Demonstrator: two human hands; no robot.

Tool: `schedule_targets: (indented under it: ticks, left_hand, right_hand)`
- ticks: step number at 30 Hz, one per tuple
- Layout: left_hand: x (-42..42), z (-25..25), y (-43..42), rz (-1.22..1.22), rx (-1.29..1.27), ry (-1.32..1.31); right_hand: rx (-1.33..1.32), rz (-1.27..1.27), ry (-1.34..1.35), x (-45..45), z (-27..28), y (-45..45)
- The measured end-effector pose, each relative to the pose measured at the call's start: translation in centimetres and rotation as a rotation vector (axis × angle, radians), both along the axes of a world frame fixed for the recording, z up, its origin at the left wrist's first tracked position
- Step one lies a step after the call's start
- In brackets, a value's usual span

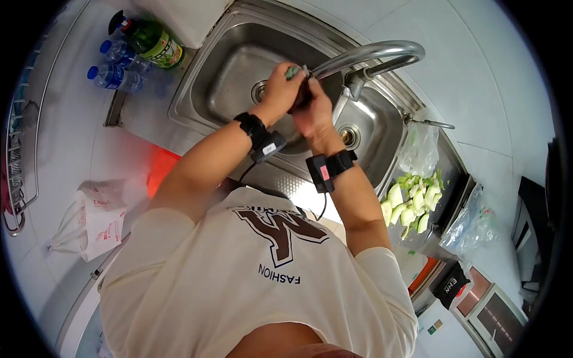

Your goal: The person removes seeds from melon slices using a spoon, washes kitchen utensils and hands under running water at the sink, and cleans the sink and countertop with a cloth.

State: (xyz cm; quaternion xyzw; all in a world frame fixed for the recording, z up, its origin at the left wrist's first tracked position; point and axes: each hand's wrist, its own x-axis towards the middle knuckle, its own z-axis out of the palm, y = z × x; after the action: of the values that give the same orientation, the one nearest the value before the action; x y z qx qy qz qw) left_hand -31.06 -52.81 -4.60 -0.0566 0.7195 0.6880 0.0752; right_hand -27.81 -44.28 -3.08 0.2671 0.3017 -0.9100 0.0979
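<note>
Over the double steel sink, beneath the end of the faucet (376, 55), my two hands are close together. My left hand (280, 89) is closed, with a small greenish cloth-like piece (292, 72) showing at its fingers. My right hand (315, 110) is wrapped round a dark brown object (302, 95), mostly hidden between the hands; its kind cannot be made out. The left hand also seems to touch this object. Below them lie the large left basin (224, 65) and the smaller right basin (376, 119).
A green pump bottle (158, 45) and plastic water bottles (116, 77) stand left of the sink. Cut pale-green vegetable pieces (412, 203) lie on the right counter, near clear plastic bags (419, 149). A white paper bag (101, 218) is at the left.
</note>
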Motion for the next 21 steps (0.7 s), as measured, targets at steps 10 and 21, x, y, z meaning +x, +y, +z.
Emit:
schedule_targets:
  ticks: [10,21]
  left_hand:
    - [-0.9,0.2,-0.3,0.016,-0.309,0.46]
    - [-1.2,-0.5,0.8,-0.148,-0.266,0.423]
  right_hand:
    - [-0.088,0.016,0.003,0.4,-1.0,0.1]
    - [-0.186,0.04,-0.033,0.7,-1.9,0.7]
